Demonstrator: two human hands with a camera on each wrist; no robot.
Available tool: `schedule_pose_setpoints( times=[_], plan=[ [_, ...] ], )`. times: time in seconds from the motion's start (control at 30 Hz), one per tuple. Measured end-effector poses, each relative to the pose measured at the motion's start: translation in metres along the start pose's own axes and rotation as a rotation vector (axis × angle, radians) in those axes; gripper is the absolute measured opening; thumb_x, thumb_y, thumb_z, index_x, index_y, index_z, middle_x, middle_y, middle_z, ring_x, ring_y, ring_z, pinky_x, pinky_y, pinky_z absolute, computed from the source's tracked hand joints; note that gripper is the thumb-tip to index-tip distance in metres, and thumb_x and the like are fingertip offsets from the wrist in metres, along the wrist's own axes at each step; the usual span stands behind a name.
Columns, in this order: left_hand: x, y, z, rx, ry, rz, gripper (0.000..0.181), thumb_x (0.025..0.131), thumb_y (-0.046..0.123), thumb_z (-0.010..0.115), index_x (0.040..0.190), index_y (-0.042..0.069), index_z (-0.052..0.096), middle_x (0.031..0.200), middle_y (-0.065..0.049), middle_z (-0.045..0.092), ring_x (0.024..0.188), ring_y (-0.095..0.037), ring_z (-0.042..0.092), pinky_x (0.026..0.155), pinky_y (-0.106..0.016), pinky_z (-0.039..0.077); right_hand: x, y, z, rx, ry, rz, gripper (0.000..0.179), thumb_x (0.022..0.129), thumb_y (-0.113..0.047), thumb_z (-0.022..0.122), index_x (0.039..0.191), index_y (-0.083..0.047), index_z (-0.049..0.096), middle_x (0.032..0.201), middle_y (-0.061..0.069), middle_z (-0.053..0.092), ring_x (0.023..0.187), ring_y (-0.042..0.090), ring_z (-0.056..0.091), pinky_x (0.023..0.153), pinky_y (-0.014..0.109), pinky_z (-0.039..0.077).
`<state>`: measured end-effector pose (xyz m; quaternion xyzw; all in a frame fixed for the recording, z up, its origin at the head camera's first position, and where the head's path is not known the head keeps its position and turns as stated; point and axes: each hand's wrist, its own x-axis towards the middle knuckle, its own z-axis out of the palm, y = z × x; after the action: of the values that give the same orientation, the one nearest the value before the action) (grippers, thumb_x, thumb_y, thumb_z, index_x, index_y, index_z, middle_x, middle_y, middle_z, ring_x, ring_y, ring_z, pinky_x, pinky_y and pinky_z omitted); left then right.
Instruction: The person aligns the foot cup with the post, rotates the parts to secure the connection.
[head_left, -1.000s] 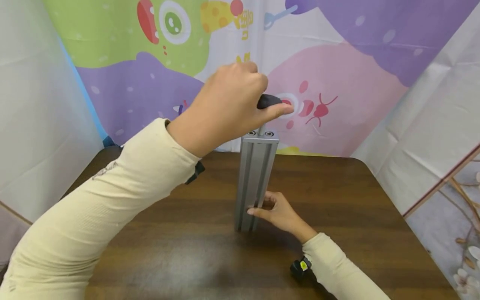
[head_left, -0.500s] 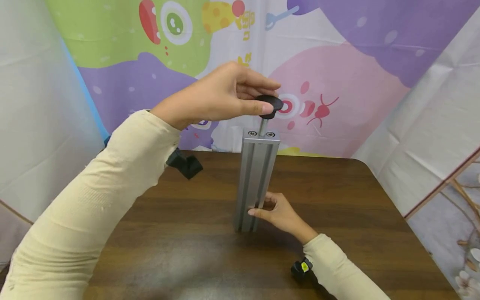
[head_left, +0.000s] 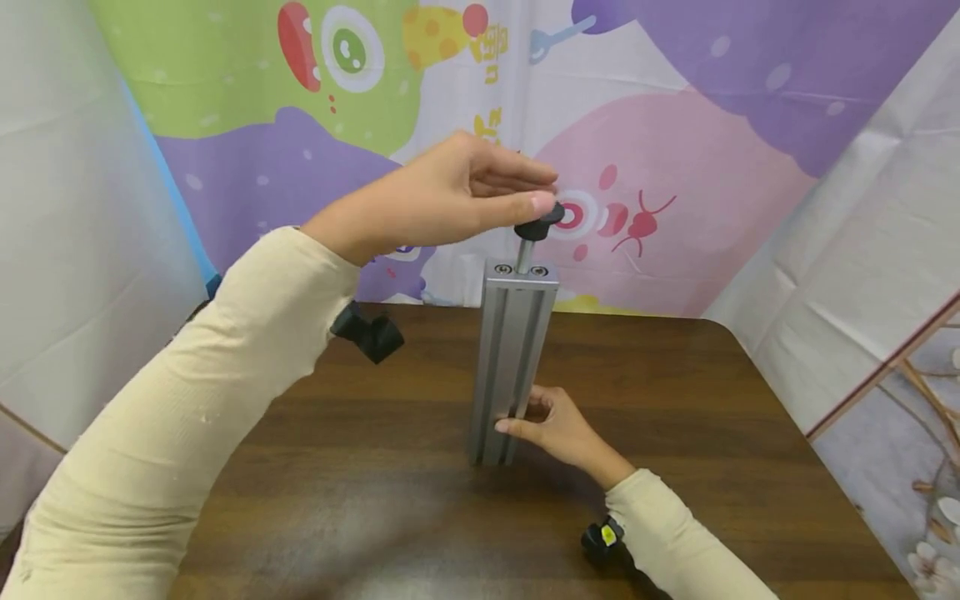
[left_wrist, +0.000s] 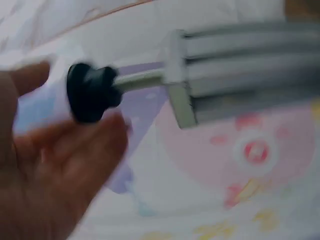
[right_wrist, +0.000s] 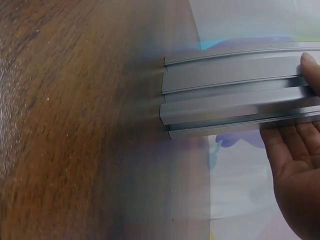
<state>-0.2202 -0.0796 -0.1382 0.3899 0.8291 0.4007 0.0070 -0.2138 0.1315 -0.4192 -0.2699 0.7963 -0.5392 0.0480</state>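
A silver aluminium extrusion (head_left: 512, 350) stands upright on the brown table (head_left: 360, 433). From the plate on its top end, which has two round screws (head_left: 539, 271), rises a metal rod (head_left: 524, 254). A black levelling foot (head_left: 536, 228) with a wide flange caps the rod. My left hand (head_left: 442, 196) is around the foot with extended fingers, its thumb close to the flange; in the left wrist view the fingers (left_wrist: 95, 155) are blurred and spread apart from the foot (left_wrist: 90, 92). Low on the extrusion, my right hand (head_left: 566, 429) grips its sides between thumb and fingers.
Behind the table hangs a colourful cartoon curtain (head_left: 637, 133), with white cloth (head_left: 840, 250) at the sides. Black wrist cameras (head_left: 367, 332) sit on both sleeves. The extrusion's lower end (right_wrist: 170, 82) meets the table in the right wrist view.
My left hand has uncurled from over the black foot and drawn back a little, its fingers now extended. The right hand and the extrusion have stayed in place.
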Motion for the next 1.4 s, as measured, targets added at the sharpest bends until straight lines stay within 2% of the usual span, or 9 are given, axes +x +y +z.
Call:
schedule_pose_setpoints(
  times=[0.17, 0.27, 0.33, 0.53, 0.67, 0.8, 1.0, 1.2, 1.4],
  plan=[
    [-0.005, 0.008, 0.021, 0.528, 0.318, 0.106, 0.054, 0.086, 0.055, 0.064, 0.102, 0.003, 0.070, 0.091, -0.005, 0.070, 0.082, -0.015, 0.064, 0.078, -0.026, 0.050, 0.000, 0.001, 0.001, 0.018, -0.008, -0.013, 0.023, 0.084, -0.012, 0.074, 0.104, -0.002, 0.070, 0.098, 0.009, 0.073, 0.089, 0.015, 0.068, 0.079, 0.029, 0.054],
    [-0.006, 0.010, 0.032, 0.718, 0.448, 0.168, 0.055, 0.081, 0.058, 0.068, 0.079, 0.003, 0.065, 0.073, -0.006, 0.060, 0.064, -0.020, 0.054, 0.061, -0.029, 0.047, 0.000, 0.003, 0.001, 0.035, -0.014, -0.007, 0.021, 0.084, -0.009, 0.073, 0.103, -0.001, 0.069, 0.098, 0.010, 0.072, 0.088, 0.015, 0.068, 0.077, 0.029, 0.054],
    [-0.006, 0.011, 0.035, 0.760, 0.480, 0.182, 0.054, 0.080, 0.055, 0.070, 0.070, 0.003, 0.061, 0.068, -0.006, 0.053, 0.058, -0.021, 0.050, 0.055, -0.031, 0.044, 0.000, 0.004, 0.002, 0.042, -0.017, 0.001, 0.020, 0.085, -0.006, 0.072, 0.103, 0.000, 0.069, 0.098, 0.011, 0.072, 0.087, 0.014, 0.068, 0.076, 0.028, 0.054],
    [-0.005, 0.013, 0.024, 0.591, 0.326, 0.145, 0.035, 0.087, 0.039, 0.070, 0.083, 0.004, 0.074, 0.075, -0.005, 0.065, 0.064, -0.018, 0.052, 0.060, -0.027, 0.043, 0.001, -0.002, 0.003, 0.032, -0.009, 0.031, 0.022, 0.084, -0.001, 0.071, 0.105, 0.003, 0.068, 0.100, 0.015, 0.071, 0.087, 0.009, 0.067, 0.076, 0.027, 0.054],
    [-0.004, 0.010, 0.009, 0.261, 0.143, 0.084, 0.030, 0.087, 0.023, 0.072, 0.108, 0.002, 0.073, 0.097, -0.005, 0.072, 0.082, -0.010, 0.066, 0.076, -0.018, 0.051, 0.001, -0.006, 0.002, 0.018, -0.003, 0.045, 0.023, 0.083, 0.000, 0.071, 0.106, 0.004, 0.068, 0.100, 0.015, 0.071, 0.088, 0.009, 0.066, 0.077, 0.027, 0.054],
    [-0.003, 0.001, -0.002, -0.093, -0.003, -0.001, 0.038, 0.089, 0.009, 0.066, 0.126, 0.001, 0.062, 0.119, -0.008, 0.066, 0.104, -0.013, 0.066, 0.091, -0.023, 0.050, 0.001, -0.002, 0.002, 0.009, 0.005, 0.053, 0.022, 0.084, -0.004, 0.072, 0.105, 0.001, 0.069, 0.100, 0.012, 0.072, 0.088, 0.010, 0.066, 0.078, 0.027, 0.053],
    [-0.002, -0.010, -0.010, -0.268, -0.104, -0.053, 0.042, 0.092, 0.005, 0.061, 0.134, 0.004, 0.055, 0.130, -0.005, 0.061, 0.114, -0.012, 0.061, 0.097, -0.024, 0.046, -0.001, 0.003, 0.002, 0.010, 0.000, 0.044, 0.022, 0.084, -0.012, 0.074, 0.103, -0.002, 0.070, 0.098, 0.009, 0.073, 0.088, 0.015, 0.068, 0.078, 0.028, 0.054],
    [-0.002, -0.008, -0.006, -0.196, -0.050, -0.036, 0.043, 0.093, 0.015, 0.063, 0.134, 0.006, 0.055, 0.131, -0.003, 0.060, 0.116, -0.010, 0.059, 0.099, -0.023, 0.045, -0.001, -0.002, 0.000, 0.003, 0.004, 0.007, 0.020, 0.084, -0.011, 0.074, 0.101, -0.001, 0.070, 0.096, 0.010, 0.073, 0.087, 0.014, 0.068, 0.076, 0.028, 0.054],
    [-0.006, 0.007, 0.015, 0.410, 0.336, 0.061, 0.054, 0.083, 0.052, 0.069, 0.108, 0.004, 0.071, 0.102, -0.004, 0.071, 0.095, -0.013, 0.065, 0.087, -0.025, 0.049, -0.004, -0.029, 0.001, 0.034, -0.008, 0.006, 0.018, 0.083, 0.001, 0.071, 0.101, 0.006, 0.068, 0.098, 0.018, 0.071, 0.086, 0.009, 0.067, 0.076, 0.027, 0.055]
  ],
)
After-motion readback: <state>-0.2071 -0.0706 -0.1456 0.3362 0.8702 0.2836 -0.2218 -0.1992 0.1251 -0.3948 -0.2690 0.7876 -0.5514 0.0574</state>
